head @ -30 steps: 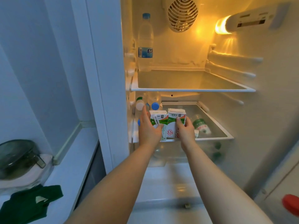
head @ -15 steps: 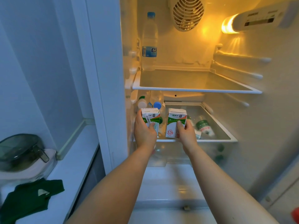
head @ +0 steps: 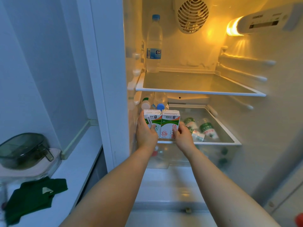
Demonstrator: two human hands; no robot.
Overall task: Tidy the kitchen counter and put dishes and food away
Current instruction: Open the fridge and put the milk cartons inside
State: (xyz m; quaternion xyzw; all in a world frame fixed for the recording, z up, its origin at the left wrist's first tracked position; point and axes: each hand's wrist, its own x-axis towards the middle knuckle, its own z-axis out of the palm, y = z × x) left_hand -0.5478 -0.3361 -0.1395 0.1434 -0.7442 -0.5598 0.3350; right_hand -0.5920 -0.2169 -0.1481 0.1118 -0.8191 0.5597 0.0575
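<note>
Two small green-and-white milk cartons stand side by side at the front left of the lower fridge shelf (head: 213, 143). My left hand (head: 146, 133) grips the left carton (head: 154, 118). The right carton (head: 168, 125) is held by my right hand (head: 182, 135), fingers curled round its right side. The cartons touch each other. Their bases are at the shelf's front rim, partly hidden by my hands.
A tall water bottle (head: 154, 45) stands at the upper shelf's (head: 196, 92) back left. Small bottles (head: 207, 128) lie on the lower shelf behind the cartons, bottle caps (head: 160, 106) at its back left. On the counter at left are a green cloth (head: 32, 195) and a lidded pot (head: 24, 149).
The two cartons were apart half a second ago; now they are pressed together. Both hands have stayed on their cartons.
</note>
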